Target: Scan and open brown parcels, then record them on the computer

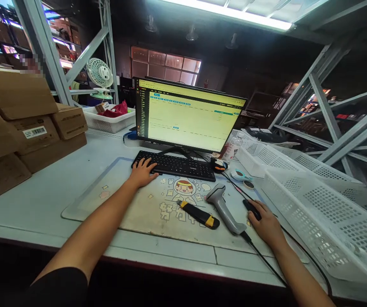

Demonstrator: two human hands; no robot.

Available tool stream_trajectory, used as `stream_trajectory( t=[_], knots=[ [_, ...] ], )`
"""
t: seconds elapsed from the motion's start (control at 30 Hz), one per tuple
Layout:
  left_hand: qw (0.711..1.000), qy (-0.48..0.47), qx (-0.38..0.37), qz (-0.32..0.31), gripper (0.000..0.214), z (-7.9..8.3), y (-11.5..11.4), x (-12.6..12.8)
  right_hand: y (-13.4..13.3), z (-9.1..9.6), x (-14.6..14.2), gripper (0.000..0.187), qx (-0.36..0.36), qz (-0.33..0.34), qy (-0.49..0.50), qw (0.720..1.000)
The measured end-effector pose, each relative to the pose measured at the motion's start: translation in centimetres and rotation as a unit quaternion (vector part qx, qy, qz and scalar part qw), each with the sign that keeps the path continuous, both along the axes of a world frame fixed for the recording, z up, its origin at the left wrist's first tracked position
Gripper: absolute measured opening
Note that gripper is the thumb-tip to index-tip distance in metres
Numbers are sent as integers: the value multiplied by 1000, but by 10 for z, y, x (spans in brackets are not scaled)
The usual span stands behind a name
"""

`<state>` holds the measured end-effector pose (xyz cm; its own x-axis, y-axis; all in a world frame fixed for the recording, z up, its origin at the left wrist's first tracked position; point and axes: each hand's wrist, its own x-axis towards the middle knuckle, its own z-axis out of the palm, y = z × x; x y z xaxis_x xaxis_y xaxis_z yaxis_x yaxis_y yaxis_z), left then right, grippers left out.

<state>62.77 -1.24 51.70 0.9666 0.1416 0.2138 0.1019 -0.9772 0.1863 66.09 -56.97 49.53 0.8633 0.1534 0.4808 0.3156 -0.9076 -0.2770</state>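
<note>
My left hand (142, 172) rests with its fingertips on the near left keys of a black keyboard (173, 165), holding nothing. My right hand (264, 221) is closed over a black computer mouse (251, 209) at the right of a worn, cartoon-printed desk mat (138, 209). Between my hands, a grey corded barcode scanner (224, 209) lies on its side on the mat. A yellow-and-black utility knife (198, 214) lies to its left. A monitor (186, 115) showing a yellow-green web page stands behind the keyboard.
Stacked cardboard boxes (13, 123) fill the desk's left side. White mesh crates (324, 204) stand along the right, close to my right arm. A white basket (108, 119) holds red items behind the monitor's left. Metal shelving and a small fan (99, 73) stand beyond.
</note>
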Motion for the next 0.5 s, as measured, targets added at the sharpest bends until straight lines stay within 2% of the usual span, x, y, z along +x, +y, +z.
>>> stream_trajectory(
  t=[0.5],
  knots=[
    [1000, -25, 4, 5, 63, -8, 3, 5, -2, 0, -1, 47, 12, 11, -14, 1000]
  ],
)
